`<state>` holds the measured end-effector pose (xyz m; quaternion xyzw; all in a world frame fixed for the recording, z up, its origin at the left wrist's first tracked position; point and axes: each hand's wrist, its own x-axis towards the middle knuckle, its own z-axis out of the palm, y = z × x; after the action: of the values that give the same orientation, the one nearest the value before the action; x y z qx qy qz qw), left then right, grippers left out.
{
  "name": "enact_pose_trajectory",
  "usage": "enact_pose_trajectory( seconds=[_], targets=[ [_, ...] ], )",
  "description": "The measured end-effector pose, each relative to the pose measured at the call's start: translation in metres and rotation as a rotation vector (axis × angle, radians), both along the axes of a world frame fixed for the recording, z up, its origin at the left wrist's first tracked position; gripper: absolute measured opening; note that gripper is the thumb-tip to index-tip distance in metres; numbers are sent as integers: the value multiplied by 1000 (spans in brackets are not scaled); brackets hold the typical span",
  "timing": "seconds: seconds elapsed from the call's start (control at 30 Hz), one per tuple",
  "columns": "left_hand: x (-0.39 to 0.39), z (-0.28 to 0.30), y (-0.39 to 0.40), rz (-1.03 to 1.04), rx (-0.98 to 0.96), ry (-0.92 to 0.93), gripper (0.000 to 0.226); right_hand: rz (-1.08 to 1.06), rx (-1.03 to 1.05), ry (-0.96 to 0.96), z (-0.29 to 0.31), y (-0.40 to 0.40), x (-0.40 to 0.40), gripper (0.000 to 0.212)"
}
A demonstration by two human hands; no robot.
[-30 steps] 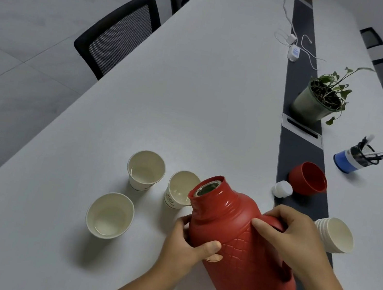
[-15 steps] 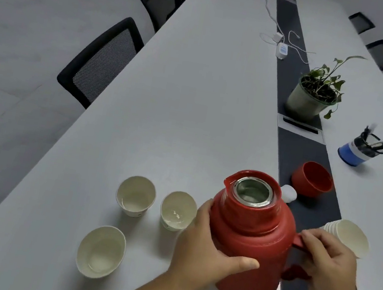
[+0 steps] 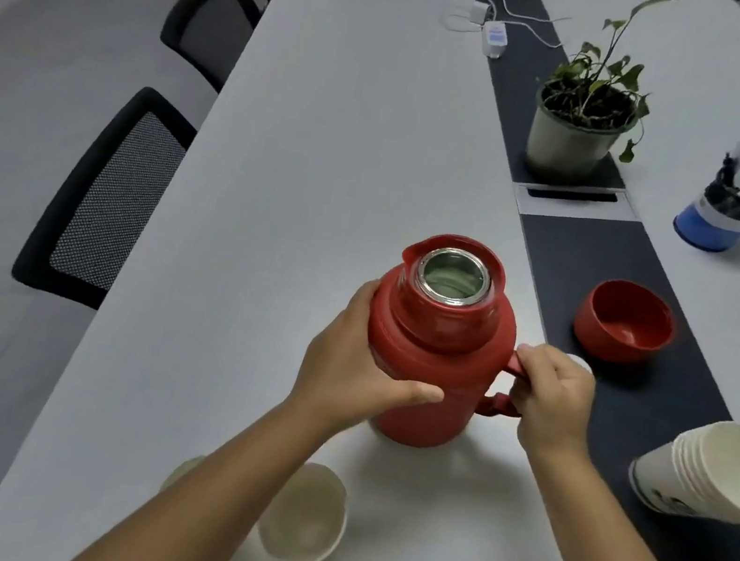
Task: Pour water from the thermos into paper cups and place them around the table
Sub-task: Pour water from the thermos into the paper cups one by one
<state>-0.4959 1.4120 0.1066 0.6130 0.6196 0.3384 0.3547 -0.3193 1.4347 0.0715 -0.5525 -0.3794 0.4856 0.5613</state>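
On white bench [image 3: 327,174]: upright red plastic thermos [image 3: 434,366], open-mouthed, likely heavy, smooth; left hand [image 3: 354,371] wrapping body, right hand [image 3: 552,401] gripping handle; flimsy paper cup [image 3: 306,516] near.

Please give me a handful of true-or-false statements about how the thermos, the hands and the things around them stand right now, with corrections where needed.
1. The red thermos stands upright with its mouth open. True.
2. The right hand grips the thermos handle. True.
3. The left hand is lifting a paper cup. False: it holds the thermos body; the paper cup stands untouched below the left forearm.
4. The red lid cup is screwed onto the thermos. False: it sits apart on the dark centre strip, opening up.
5. The stack of paper cups lies on its side to the right. True.
6. The potted plant has tipped over. False: it stands upright.
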Motion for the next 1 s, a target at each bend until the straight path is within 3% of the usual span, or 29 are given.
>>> enact_pose_trajectory(
  seconds=[0.33, 0.53, 0.7, 0.83, 1.0],
  targets=[
    [-23, -19, 26, 107, 11, 9, 87, 61, 25, -65, -27, 44, -25, 28],
    [-20, -17, 19, 150, -58, -18, 83, 117, 3, -118, -21, 44, -22, 41],
    [2, 1, -15, 241, -34, 184, 74, 125, 65, -333, 4, 20, -4, 13],
    [37, 1, -60, 106, 72, 231, 54, -64, 96, -394, 19, -34, 48, 13],
    [95, -21, -95, -130, 43, 199, 47, -202, 50, -723, 18, -101, 134, 14]
  ],
)
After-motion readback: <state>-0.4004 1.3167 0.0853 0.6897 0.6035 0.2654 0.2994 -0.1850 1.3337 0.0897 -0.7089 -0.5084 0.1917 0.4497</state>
